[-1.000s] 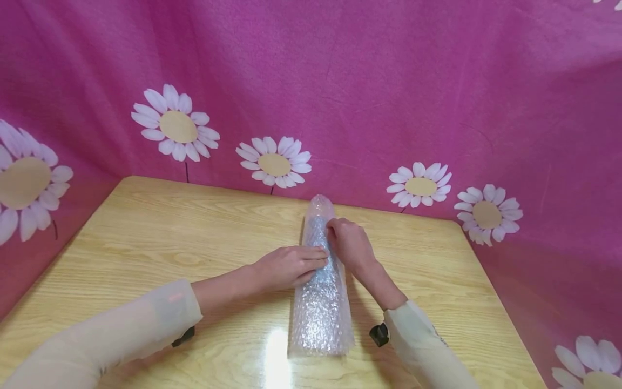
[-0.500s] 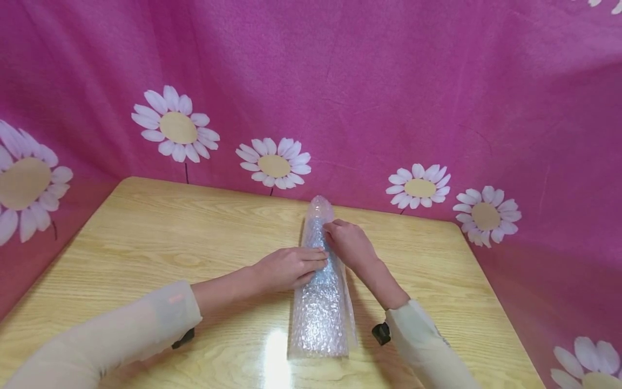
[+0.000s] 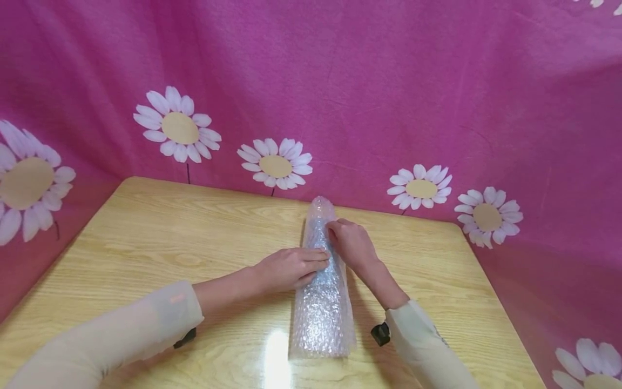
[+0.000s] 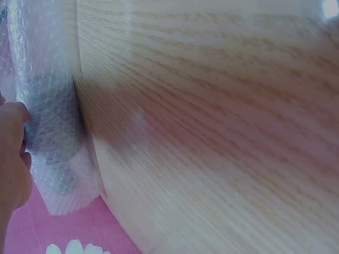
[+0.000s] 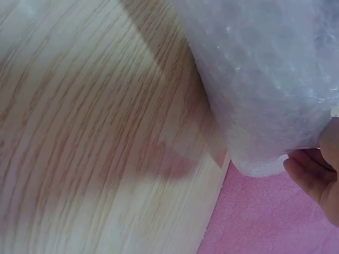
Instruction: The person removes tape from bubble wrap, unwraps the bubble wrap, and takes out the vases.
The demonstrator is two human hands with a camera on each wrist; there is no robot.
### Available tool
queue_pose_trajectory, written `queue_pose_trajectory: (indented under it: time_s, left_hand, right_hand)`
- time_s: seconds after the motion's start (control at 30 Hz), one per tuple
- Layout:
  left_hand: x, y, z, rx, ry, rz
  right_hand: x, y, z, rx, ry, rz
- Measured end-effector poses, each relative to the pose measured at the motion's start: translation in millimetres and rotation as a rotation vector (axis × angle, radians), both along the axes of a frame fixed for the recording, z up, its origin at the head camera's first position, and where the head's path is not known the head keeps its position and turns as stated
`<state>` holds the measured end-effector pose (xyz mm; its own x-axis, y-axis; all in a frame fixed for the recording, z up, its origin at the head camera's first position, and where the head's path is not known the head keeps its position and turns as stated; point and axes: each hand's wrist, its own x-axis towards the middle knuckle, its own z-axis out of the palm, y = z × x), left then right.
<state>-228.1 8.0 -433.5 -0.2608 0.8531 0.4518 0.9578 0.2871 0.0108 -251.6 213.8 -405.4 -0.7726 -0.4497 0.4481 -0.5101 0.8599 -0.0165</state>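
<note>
A long roll of clear bubble wrap (image 3: pixel 320 324) lies lengthwise on the table, its far end near the back edge. Through the layers shows a bluish item (image 3: pixel 318 231), its kind blurred by the plastic; in the left wrist view it looks like a darker band (image 4: pixel 53 121). My left hand (image 3: pixel 291 268) rests across the middle of the roll from the left, fingers fairly straight. On the other side, my right hand (image 3: pixel 353 246) pinches the wrap's loose edge farther up the roll. Thumb and fingers of that hand (image 5: pixel 318 172) meet at the sheet in the right wrist view.
The wooden table (image 3: pixel 194 227) has a glossy top with a bright reflection near the front. A magenta cloth (image 3: pixel 350 97) printed with white daisies hangs behind it and along both sides. The roll's far end comes close to this cloth.
Both hands keep nearly the same places on the roll. The loose flap at its near right side lifted a little half a second ago and lies closer to the roll now.
</note>
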Motion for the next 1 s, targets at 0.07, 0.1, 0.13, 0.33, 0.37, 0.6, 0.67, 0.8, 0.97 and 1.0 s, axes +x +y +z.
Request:
queue_pose_trajectory:
  time_s: [0.07, 0.1, 0.13, 0.33, 0.37, 0.6, 0.67, 0.8, 0.97, 1.0]
  left_hand:
    - [0.1, -0.2, 0.0, 0.0, 0.0, 0.002]
    - [0.4, -0.6, 0.4, 0.001, 0.001, 0.003]
    - [0.6, -0.8, 0.7, -0.001, 0.002, 0.005]
    - [1.6, -1.4, 2.0, 0.002, -0.01, 0.002]
    - [1.7, -1.5, 2.2, 0.0, -0.013, 0.003]
    - [1.6, -0.7, 2.4, -0.007, -0.034, 0.007]
    - [1.8, -0.4, 2.3, -0.01, -0.029, 0.009]
    - [2.3, -0.3, 2.2, -0.005, -0.022, 0.006]
    - [2.4, -0.4, 2.8, 0.0, -0.037, 0.007]
    - [2.3, -0.5, 2.7, 0.0, -0.042, 0.009]
  right_hand:
    - [0.3, 1.8, -0.3, -0.014, 0.001, -0.006]
    - [0.4, 2.9, -0.7, -0.024, -0.002, -0.009]
    - [0.4, 4.2, -1.4, -0.031, 0.001, -0.012]
    - [1.3, 13.0, -5.4, -0.053, -0.018, -0.054]
    - [1.8, 14.4, -5.8, -0.056, -0.023, -0.06]
    - [4.6, 25.7, -11.2, -0.055, -0.037, -0.081]
    - [6.1, 29.9, -13.5, -0.048, -0.044, -0.09]
    - [8.3, 37.6, -16.7, -0.055, -0.062, -0.105]
    - [8.0, 45.5, -20.4, -0.065, -0.074, -0.104]
    - [7.8, 46.8, -21.3, -0.069, -0.075, -0.103]
